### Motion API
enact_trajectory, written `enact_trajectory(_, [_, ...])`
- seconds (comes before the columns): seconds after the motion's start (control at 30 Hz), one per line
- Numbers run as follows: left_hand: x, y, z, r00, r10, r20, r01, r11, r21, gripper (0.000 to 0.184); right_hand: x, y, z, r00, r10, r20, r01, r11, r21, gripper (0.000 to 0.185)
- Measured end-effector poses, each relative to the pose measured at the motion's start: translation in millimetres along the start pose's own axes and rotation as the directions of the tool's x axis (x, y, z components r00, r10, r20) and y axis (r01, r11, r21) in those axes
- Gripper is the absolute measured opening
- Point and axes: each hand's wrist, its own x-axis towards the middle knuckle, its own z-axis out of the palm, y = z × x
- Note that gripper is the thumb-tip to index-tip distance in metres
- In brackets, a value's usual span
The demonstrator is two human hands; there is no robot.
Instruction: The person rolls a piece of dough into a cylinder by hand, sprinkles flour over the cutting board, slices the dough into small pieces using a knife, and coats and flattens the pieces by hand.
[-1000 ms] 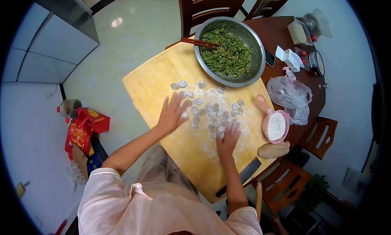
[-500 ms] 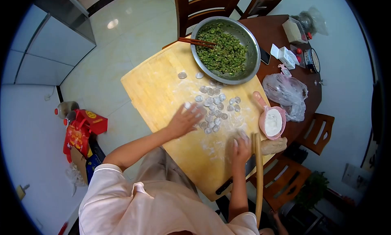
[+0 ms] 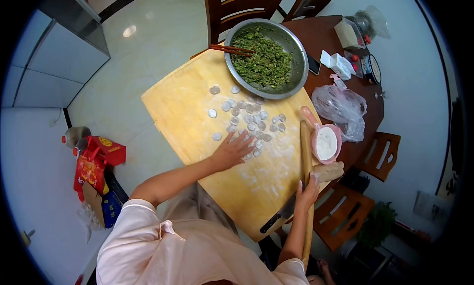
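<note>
My left hand point(image 3: 233, 152) is spread palm down over the lower edge of a cluster of small floured dough pieces point(image 3: 249, 118), hiding some of them. The pieces are flat and round, scattered on a floured wooden board point(image 3: 182, 97). At the board's right edge, my right hand point(image 3: 307, 192) lies on a long wooden rolling pin point(image 3: 306, 147), its thumb and fingers to either side of it. Beside that hand lies a knife point(image 3: 271, 225) with a black handle, its blade partly hidden. A lump of dough point(image 3: 329, 172) sits just right of the pin.
A steel bowl point(image 3: 301, 73) of chopped green filling, with chopsticks point(image 3: 229, 49) in it, stands at the board's far edge. A pink scoop of flour point(image 3: 326, 143), a plastic bag point(image 3: 338, 110) and a phone point(image 3: 314, 65) lie to the right. Wooden chairs point(image 3: 343, 216) surround the table.
My right hand has moved from the floured board onto the rolling pin, which has slid away from me. Several dough pieces near my left hand have spread leftward; that hand has moved slightly nearer the cluster.
</note>
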Motion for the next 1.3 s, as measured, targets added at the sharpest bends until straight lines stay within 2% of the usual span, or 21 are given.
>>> enact_trajectory(0.1, [3.2, -16.9, -5.0, 0.993, -0.115, 0.001, 0.115, 0.992, -0.046, 0.073, -8.7, 1.0, 1.5, 0.998, 0.047, -0.038, -0.048, 0.999, -0.022, 0.054])
enact_trajectory(0.2, [3.8, -23.0, -8.3, 0.991, -0.129, -0.019, 0.127, 0.99, -0.063, 0.073, -1.4, -9.1, -10.5, 0.938, 0.295, 0.182, -0.299, 0.954, -0.006, 0.053])
enact_trajectory(0.3, [2.4, -19.8, -7.3, 0.99, -0.139, -0.024, 0.137, 0.987, -0.086, 0.073, -4.4, 1.1, 4.2, 0.997, 0.077, 0.003, -0.077, 0.997, -0.023, 0.049])
enact_trajectory(0.4, [0.3, -17.0, -8.1, 0.986, -0.162, 0.029, 0.164, 0.981, -0.099, 0.075, 2.2, -2.1, 17.9, 0.995, 0.1, 0.007, -0.1, 0.993, 0.055, 0.049])
enact_trajectory(0.6, [-2.4, -15.8, -5.7, 0.986, -0.166, 0.004, 0.165, 0.979, -0.119, 0.077, 4.0, 4.6, 32.7, 0.99, 0.141, 0.016, -0.142, 0.983, 0.119, 0.048])
enact_trajectory(0.63, [-3.6, -13.4, -7.0, 0.985, -0.168, -0.029, 0.165, 0.981, -0.105, 0.077, -1.4, 11.4, 36.6, 0.995, 0.076, -0.059, -0.067, 0.987, 0.143, 0.047])
enact_trajectory(0.73, [-0.1, -1.8, -10.2, 0.992, -0.114, -0.047, 0.108, 0.987, -0.118, 0.077, -21.9, 15.1, 29.2, 0.992, 0.128, 0.014, -0.128, 0.979, 0.16, 0.046])
enact_trajectory(0.83, [5.7, 13.1, 1.0, 1.0, 0.03, 0.005, -0.029, 0.993, -0.116, 0.075, -46.5, 0.8, 5.9, 0.953, 0.215, 0.214, -0.262, 0.939, 0.223, 0.044])
enact_trajectory(0.93, [25.1, 17.0, 10.0, 0.993, 0.093, 0.07, -0.089, 0.994, -0.061, 0.073, -79.3, 8.8, -5.6, 0.997, 0.07, -0.041, -0.054, 0.947, 0.317, 0.039])
enact_trajectory(0.97, [30.9, 14.2, 12.1, 0.994, 0.089, 0.06, -0.086, 0.994, -0.06, 0.072, -92.4, 25.8, -6.3, 0.992, 0.109, -0.068, -0.091, 0.97, 0.223, 0.038])
enact_trajectory(1.07, [44.9, 4.2, 14.9, 0.997, 0.076, 0.029, -0.075, 0.996, -0.054, 0.07, -109.4, 49.6, -39.8, 0.956, 0.208, -0.205, -0.159, 0.959, 0.233, 0.04])
enact_trajectory(1.13, [43.0, -7.0, 13.0, 0.998, 0.069, 0.006, -0.069, 0.997, -0.044, 0.068, -125.7, 105.8, -45.0, 0.928, 0.314, -0.201, -0.263, 0.933, 0.245, 0.043])
enact_trajectory(1.23, [33.4, -19.7, -4.3, 0.998, -0.039, 0.056, 0.039, 0.999, 0.0, 0.067, -145.2, 185.4, -50.3, 0.891, 0.341, -0.3, -0.351, 0.936, 0.02, 0.047])
enact_trajectory(1.3, [23.2, -30.6, -9.4, 0.997, -0.081, 0.007, 0.081, 0.995, -0.054, 0.066, -151.6, 219.9, -60.0, 0.866, 0.396, -0.305, -0.436, 0.897, -0.072, 0.046])
